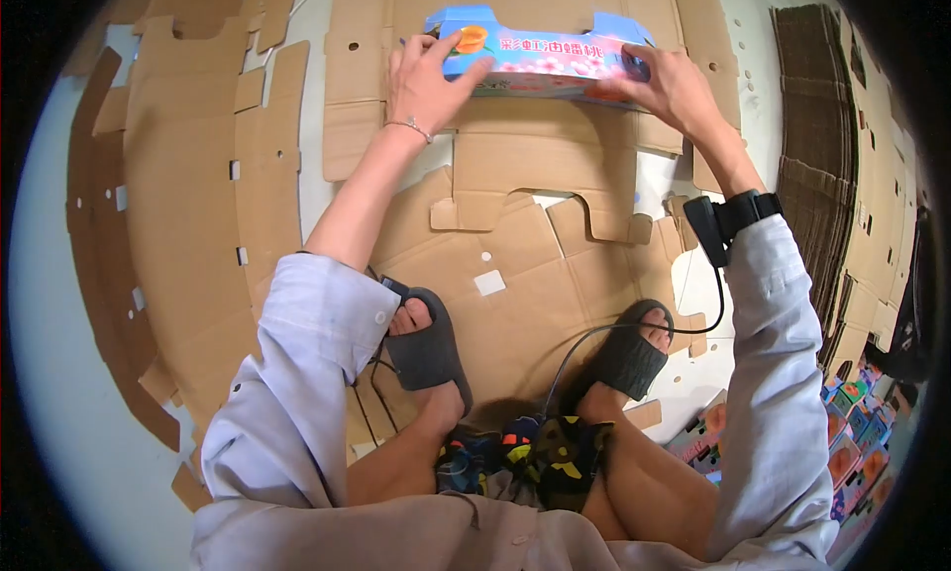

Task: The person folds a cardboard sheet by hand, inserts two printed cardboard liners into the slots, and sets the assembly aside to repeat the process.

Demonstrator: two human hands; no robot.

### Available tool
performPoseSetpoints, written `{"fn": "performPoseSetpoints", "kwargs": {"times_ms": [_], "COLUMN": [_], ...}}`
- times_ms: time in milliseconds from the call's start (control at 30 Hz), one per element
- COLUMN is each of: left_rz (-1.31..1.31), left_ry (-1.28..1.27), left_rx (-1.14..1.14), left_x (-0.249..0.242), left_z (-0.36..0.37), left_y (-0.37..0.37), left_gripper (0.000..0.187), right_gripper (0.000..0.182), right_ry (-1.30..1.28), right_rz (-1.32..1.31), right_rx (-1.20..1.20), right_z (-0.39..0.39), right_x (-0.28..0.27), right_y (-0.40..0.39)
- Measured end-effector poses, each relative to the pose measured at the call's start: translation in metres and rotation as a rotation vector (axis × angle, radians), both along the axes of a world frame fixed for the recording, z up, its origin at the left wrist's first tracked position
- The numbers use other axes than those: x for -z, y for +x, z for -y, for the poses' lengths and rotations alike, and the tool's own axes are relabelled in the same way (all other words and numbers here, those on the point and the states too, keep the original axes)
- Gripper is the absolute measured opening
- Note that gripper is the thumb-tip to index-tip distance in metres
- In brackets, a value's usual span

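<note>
A blue and pink printed fruit box (550, 51) lies across the far middle of the head view, over flattened cardboard. My left hand (428, 86) grips its left end, the thumb against the printed front and the fingers up at the edge. Around the right end closes my right hand (676, 88), thumb low on the front panel and fingers at the corner. The box's top edge has a wide cut-out between two raised ends. Its back and inside are hidden from me.
Flattened brown cardboard sheets (188, 224) cover the floor. A tall stack of cardboard (817, 135) stands at the right. Several printed boxes (857, 442) lie at lower right. A black cable (584, 343) runs from my right wrist between my sandalled feet.
</note>
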State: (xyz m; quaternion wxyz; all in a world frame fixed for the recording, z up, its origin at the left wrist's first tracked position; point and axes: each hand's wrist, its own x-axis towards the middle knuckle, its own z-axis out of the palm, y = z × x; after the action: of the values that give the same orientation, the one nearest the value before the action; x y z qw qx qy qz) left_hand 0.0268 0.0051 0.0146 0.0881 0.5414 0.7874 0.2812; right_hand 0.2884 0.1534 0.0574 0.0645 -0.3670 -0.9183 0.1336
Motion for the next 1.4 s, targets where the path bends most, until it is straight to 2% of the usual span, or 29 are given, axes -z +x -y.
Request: {"fn": "performPoseSetpoints", "kwargs": {"times_ms": [67,100,200,300,400,533,633,733,767,867,967,1167,1400], "left_rz": [-0.077,-0.099,-0.281,-0.25,-0.292,-0.176,-0.123,-0.049,-0.129,-0.212,-0.315,-0.228,-0.267], "left_ry": [-0.023,-0.119,-0.017,0.068,0.107,0.083,0.074,-0.045,0.002,-0.172,-0.218,-0.438,-0.337], "left_rx": [0.061,0.101,0.134,0.179,0.248,0.243,0.23,0.268,0.314,0.335,0.335,0.322,0.311], "left_x": [-0.013,-0.019,-0.017,-0.006,-0.003,0.003,0.018,0.035,0.04,0.04,0.037,0.025,0.031], "left_z": [0.009,0.013,0.021,0.022,0.027,0.054,0.074,0.097,0.101,0.106,0.105,0.099,0.103], "left_y": [0.007,0.007,0.011,0.014,0.018,0.035,0.045,0.055,0.057,0.061,0.063,0.068,0.068], "left_gripper": [0.054,0.064,0.062,0.062,0.061,0.064,0.065,0.066,0.065,0.068,0.071,0.072,0.073], "right_gripper": [0.053,0.05,0.052,0.057,0.061,0.059,0.068,0.07,0.069,0.07,0.069,0.066,0.067], "right_ry": [0.14,0.095,0.288,0.213,0.395,0.47,0.429,0.331,0.312,0.242,0.206,0.149,0.141], "right_rz": [0.142,0.219,0.093,-0.092,-0.174,-0.139,-0.155,-0.136,-0.152,-0.144,-0.103,0.075,0.123], "right_rx": [-0.086,-0.053,-0.212,-0.159,-0.074,0.013,-0.018,-0.042,-0.052,-0.069,-0.071,-0.137,-0.147], "right_z": [0.012,0.018,0.016,0.024,0.04,0.07,0.089,0.11,0.115,0.122,0.12,0.108,0.106], "right_x": [-0.016,-0.018,-0.006,0.023,0.037,0.039,0.054,0.068,0.073,0.076,0.073,0.072,0.072], "right_y": [-0.001,-0.001,0.006,0.009,0.009,0.015,0.03,0.042,0.045,0.046,0.045,0.045,0.043]}}
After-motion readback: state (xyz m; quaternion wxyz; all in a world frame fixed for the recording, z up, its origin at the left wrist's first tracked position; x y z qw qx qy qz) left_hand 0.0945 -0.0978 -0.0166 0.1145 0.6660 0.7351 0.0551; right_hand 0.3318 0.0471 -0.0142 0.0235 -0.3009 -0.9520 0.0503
